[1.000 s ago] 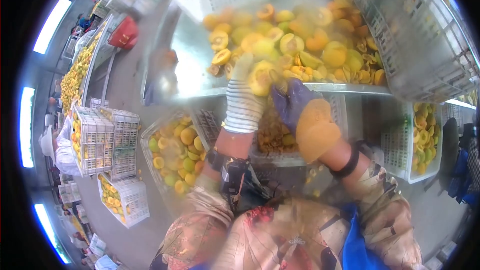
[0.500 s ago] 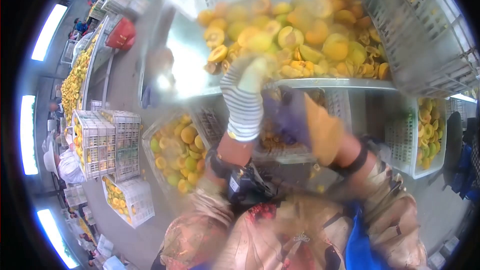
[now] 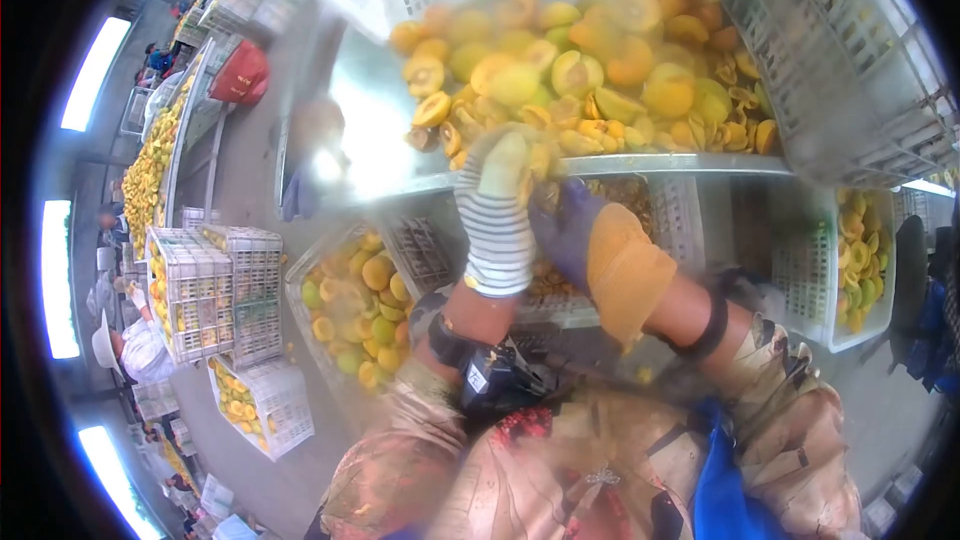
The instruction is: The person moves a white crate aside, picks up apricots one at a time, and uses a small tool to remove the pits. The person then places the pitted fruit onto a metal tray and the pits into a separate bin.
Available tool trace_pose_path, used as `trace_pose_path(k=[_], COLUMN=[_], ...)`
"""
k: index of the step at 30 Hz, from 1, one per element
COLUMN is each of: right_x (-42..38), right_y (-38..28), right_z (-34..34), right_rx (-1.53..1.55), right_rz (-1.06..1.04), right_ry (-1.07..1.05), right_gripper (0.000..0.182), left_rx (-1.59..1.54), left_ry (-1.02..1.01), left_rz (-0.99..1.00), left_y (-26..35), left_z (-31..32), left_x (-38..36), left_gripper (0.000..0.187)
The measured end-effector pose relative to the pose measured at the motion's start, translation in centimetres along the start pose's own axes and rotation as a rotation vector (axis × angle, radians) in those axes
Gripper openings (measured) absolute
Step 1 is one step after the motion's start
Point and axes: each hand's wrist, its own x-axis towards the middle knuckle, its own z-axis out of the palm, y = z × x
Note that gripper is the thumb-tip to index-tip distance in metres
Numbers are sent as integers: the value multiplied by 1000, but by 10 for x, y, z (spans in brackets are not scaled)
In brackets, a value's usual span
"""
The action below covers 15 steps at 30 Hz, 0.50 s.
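Halved yellow peaches [image 3: 580,75] lie heaped on the metal table in front of me, with thin peach pieces along its near edge. My left hand [image 3: 500,170], in a striped glove with a pale yellow palm area, is closed around a peach piece [image 3: 543,158] just over the table's edge. My right hand [image 3: 572,230], in a purple glove with an orange cuff, is curled right against the left fingers. Its fingertips are partly hidden, and I cannot make out what is in them. Below both hands sits a crate [image 3: 680,215] with brownish scraps.
The metal table edge [image 3: 700,164] runs across in front of me. A white crate [image 3: 850,70] leans at the table's right. Crates of peaches stand lower left [image 3: 350,305] and right [image 3: 860,260]. Stacked crates [image 3: 220,290] and a person in a white hat [image 3: 135,345] are farther left.
My right hand has swung slightly left and lower and is less blurred. My left hand has dropped a little, staying by the table edge; a peach piece shows more clearly at its fingers.
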Motion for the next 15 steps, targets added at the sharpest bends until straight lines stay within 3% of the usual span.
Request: trace_pose_path(k=[1,3,8,10,12,14,15], right_x=[5,15,4,-8,-8,1,23], right_y=[8,18,0,-13,-13,0,25], right_z=[8,17,-6,-36,-34,-17,14], right_rx=[11,-40,25,473,489,508,349], right_rz=[-57,-77,-63,68,37,6,-105], right_ry=[-10,36,75,-301,-267,-237,-119], right_gripper=[58,57,49,42,43,44,42], left_rx=[6,939,604,537,-13,-9,304], left_ry=[0,-211,-90,-76,-278,-277,-168], left_rz=[-3,587,296,201,-54,-28,203], left_y=[-2,-2,-5,1,12,7,-5], left_z=[-10,-22,-7,-6,-7,-6,-3], left_x=[4,17,16,19,26,25,23], left_gripper=[22,21,19,18,17,17,18])
